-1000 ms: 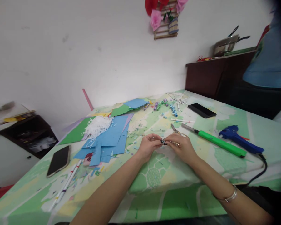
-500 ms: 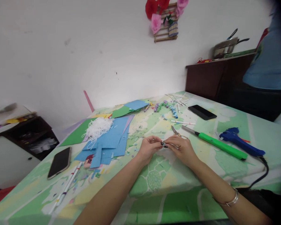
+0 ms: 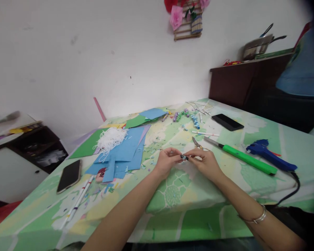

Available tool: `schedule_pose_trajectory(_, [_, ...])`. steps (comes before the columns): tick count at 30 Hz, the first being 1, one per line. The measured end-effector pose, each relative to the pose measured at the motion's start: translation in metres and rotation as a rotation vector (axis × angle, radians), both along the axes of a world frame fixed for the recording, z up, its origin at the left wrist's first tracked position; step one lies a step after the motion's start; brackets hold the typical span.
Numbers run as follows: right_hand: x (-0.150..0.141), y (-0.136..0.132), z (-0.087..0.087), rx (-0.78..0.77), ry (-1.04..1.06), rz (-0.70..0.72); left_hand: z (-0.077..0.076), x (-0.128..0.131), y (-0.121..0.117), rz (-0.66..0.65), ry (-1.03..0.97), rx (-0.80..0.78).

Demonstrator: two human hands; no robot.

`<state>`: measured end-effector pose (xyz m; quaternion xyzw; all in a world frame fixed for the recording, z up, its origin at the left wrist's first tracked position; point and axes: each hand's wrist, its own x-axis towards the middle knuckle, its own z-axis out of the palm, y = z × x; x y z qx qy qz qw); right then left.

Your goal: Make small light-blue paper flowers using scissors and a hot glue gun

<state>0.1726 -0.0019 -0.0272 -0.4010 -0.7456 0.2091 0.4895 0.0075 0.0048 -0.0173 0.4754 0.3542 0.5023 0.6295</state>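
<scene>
Near the front middle of the table, my left hand (image 3: pixel 167 162) and my right hand (image 3: pixel 202 162) meet fingertip to fingertip. Both are closed in a pinch on one tiny light-blue piece of paper (image 3: pixel 184 157), mostly covered by the fingers. Just behind my right hand lie scissors (image 3: pixel 196 143), their handles partly hidden by it. Further right rest a green-handled cutter knife (image 3: pixel 247 158) and a blue glue gun (image 3: pixel 267 153) with its black cord. Blue paper sheets (image 3: pixel 136 148) lie to the left of my hands, with small paper scraps between.
A heap of white string (image 3: pixel 111 138) sits on the sheets. One phone (image 3: pixel 69 176) lies at the left edge, another (image 3: pixel 227 122) at the back right. White marker pens (image 3: pixel 80 200) lie front left. Curled paper beads (image 3: pixel 195 122) are at the back. A person's blue clothing (image 3: pixel 303 69) shows far right.
My fingers have shifted slightly around the small blue paper, still pinching it together. The whole view has tilted a little; the things on the table have stayed in place.
</scene>
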Motion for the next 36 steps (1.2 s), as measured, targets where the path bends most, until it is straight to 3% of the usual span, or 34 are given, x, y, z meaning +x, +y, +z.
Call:
schedule_pose_trajectory(5, [-0.0017,0.0008,-0.0024,-0.057,-0.018,-0.092,-0.0013,0.0006,0.0007,0.042,0.097,0.071])
schedule_pose_trajectory(13, [-0.0028,-0.001,0.0026,-0.065,-0.086,-0.112,0.0072,0.0044,-0.0038,0.065,0.172,0.086])
schedule_pose_trajectory(19, [-0.0024,0.0003,0.0045,-0.137,-0.038,-0.087,0.0064,0.0041,-0.004,-0.001,0.169,0.135])
schedule_pose_trajectory(36, [-0.0021,0.0018,0.0025,-0.172,0.052,-0.06,0.0047,0.0027,-0.0014,0.106,0.198,0.076])
